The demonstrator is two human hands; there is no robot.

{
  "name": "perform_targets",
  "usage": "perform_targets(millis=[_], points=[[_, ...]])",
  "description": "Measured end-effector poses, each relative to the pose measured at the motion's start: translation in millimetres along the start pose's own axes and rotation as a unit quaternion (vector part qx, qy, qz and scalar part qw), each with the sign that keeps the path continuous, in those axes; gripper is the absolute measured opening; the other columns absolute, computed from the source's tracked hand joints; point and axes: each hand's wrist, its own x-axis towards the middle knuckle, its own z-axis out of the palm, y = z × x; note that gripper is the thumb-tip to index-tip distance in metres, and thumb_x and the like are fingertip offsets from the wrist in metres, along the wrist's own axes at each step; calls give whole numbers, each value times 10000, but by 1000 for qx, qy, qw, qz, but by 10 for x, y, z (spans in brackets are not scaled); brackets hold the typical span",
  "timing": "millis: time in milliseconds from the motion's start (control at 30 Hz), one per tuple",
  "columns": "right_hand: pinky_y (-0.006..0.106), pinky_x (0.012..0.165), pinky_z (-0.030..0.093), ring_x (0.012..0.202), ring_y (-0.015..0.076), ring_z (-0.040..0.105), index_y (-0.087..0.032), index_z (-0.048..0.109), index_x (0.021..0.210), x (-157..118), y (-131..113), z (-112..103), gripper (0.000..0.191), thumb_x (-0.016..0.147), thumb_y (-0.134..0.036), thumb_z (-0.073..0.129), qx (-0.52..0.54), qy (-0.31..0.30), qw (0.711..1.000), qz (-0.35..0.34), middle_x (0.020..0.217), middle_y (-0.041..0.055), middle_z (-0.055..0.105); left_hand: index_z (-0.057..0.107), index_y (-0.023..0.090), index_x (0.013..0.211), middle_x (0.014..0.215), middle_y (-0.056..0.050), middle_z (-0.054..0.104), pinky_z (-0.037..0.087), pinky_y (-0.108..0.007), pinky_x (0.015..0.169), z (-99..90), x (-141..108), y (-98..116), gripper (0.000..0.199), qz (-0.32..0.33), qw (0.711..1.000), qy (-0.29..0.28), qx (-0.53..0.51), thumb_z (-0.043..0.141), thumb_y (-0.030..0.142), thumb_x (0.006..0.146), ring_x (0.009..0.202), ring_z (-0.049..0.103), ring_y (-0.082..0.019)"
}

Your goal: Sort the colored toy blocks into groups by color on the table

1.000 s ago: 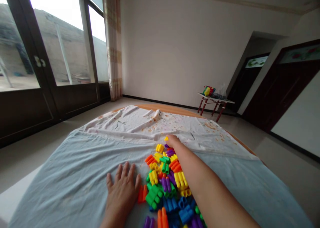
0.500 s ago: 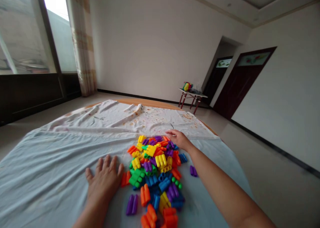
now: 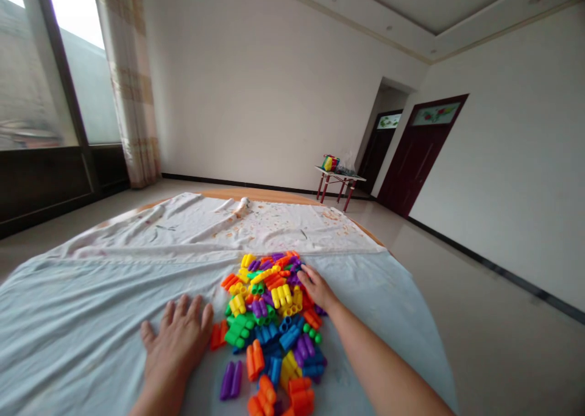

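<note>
A heap of plastic bullet-shaped building blocks (image 3: 265,331) in yellow, orange, green, blue and purple lies on the light blue cloth. My left hand (image 3: 176,337) rests flat on the cloth left of the heap, its fingers spread and holding nothing. Against the heap's upper right side is my right hand (image 3: 317,288), its fingers slightly bent and touching the outer blocks. It partly covers the blocks there, and I see none gripped in it. A purple block (image 3: 231,380) lies loose at the near left, and an orange block (image 3: 219,335) sits close to my left fingertips.
The round table carries a light blue cloth (image 3: 91,318) and, farther off, a wrinkled white floral cloth (image 3: 274,221). A small folding table (image 3: 340,175) with a colourful bag (image 3: 329,162) stands near the far wall. Windows and a curtain (image 3: 130,87) are at left; a dark red door (image 3: 420,154) is at right.
My right hand has come down and nearer along the heap's right side. The loose purple block there now lies against the heap, partly behind my wrist. My left hand stays flat; the view has shifted.
</note>
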Motion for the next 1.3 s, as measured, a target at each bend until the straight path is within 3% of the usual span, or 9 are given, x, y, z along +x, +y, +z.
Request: perform_targets(millis=[233,367,433,533,700,833,1067,1233,1300], points=[[370,1094,315,1286,245,442,-157,514,1311,116,-699,301,716,839,-684,402,104,-77,990,-47,1362,112,509,393,259,1400,1531,-21,270,43,-588,1117,-6,18,-10,635,-10,1000,-12,-14,42,410,893,1416,166,-258],[292,1029,393,1200,185,528,-211,555,1268,211,-951,375,562,907,-598,366,93,-106,984,-112,1268,45,598,403,254,1394,1523,-20,291,64,-582,1118,-17,7,-12,644,-18,1000,-9,-13,25,399,893,1412,179,-252],[261,986,422,1143,160,567,-227,597,1206,363,-924,351,454,947,-503,344,35,-50,994,-85,1202,26,639,412,260,1387,1515,-20,309,62,-586,1115,-15,3,-15,642,-15,1000,-7,-16,29,406,893,1410,186,-255],[308,1019,383,1180,196,534,-174,609,1174,672,-723,267,378,948,-360,370,-35,24,999,-12,1225,94,618,421,264,1379,1504,-27,332,66,-601,1105,-12,0,-13,639,-14,1000,2,-25,40,426,892,1405,198,-264],[362,1015,369,1185,248,522,-164,638,1121,945,-396,262,331,866,-336,517,-76,-5,996,40,1207,124,622,463,259,1347,1489,-45,361,77,-608,1096,-40,-22,6,610,-8,1000,5,-26,64,387,903,1396,220,-270],[328,942,426,1081,226,587,-170,640,1114,852,-416,409,367,837,-401,574,-54,-70,996,15,1140,96,657,473,259,1340,1487,-45,364,80,-611,1094,-45,-31,15,590,-9,1000,15,-25,91,386,908,1395,226,-271],[281,836,486,925,190,645,-191,689,1049,530,-796,558,397,842,-503,558,16,-216,974,-59,993,17,709,503,240,1310,1463,-48,403,99,-608,1097,24,16,-37,584,-10,998,35,-54,92,370,917,1382,256,-267],[316,930,452,1084,217,592,-209,638,1172,198,-1158,351,524,843,-596,506,90,-307,936,-150,1141,32,666,512,226,1301,1441,-64,434,127,-605,1093,17,25,-74,553,5,997,42,-62,121,317,921,1362,299,-266],[331,946,443,1104,224,582,-196,624,1190,62,-1235,179,562,844,-616,486,106,-296,936,-160,1177,52,647,516,224,1295,1428,-74,449,133,-613,1088,22,35,-83,534,7,996,47,-76,150,323,920,1354,311,-271]])
